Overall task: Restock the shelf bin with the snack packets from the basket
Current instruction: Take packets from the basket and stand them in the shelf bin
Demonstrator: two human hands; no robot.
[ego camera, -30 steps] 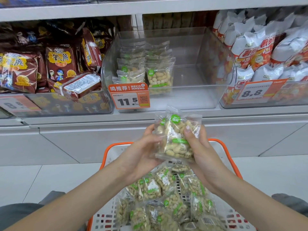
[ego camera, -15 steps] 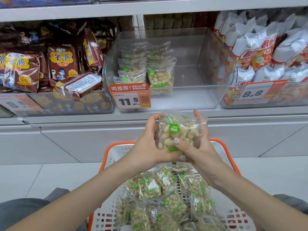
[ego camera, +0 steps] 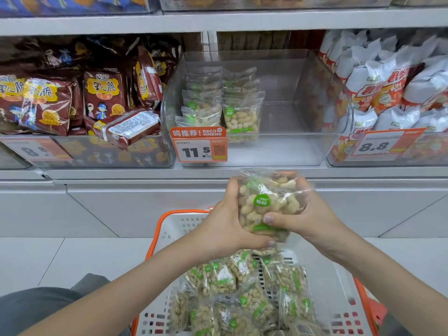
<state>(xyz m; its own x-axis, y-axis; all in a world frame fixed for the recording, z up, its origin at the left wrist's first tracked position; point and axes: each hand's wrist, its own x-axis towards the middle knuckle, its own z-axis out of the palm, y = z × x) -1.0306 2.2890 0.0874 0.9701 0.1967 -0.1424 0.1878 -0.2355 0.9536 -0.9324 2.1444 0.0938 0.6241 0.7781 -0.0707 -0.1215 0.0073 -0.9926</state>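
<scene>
Both hands hold one clear peanut packet (ego camera: 264, 202) with a green round label, just below the shelf edge. My left hand (ego camera: 225, 226) grips its left side and bottom. My right hand (ego camera: 308, 214) grips its right side, thumb across the front. Right above stands the clear shelf bin (ego camera: 303, 151), with several of the same packets (ego camera: 240, 117) upright in two rows at its left; its right half is bare. Below my arms, the white basket (ego camera: 169, 229) with an orange rim holds several more peanut packets (ego camera: 244, 287).
An orange price tag reading 11.5 (ego camera: 198, 145) hangs on the bin's front left. Brown snack bags (ego camera: 101, 93) fill the bin to the left, white and red bags (ego camera: 378, 81) the bin to the right. An upper shelf board (ego camera: 218, 19) runs overhead.
The packet has been turned in both hands and lifted slightly toward the shelf edge. My right thumb now lies across its front. The view has shifted a little.
</scene>
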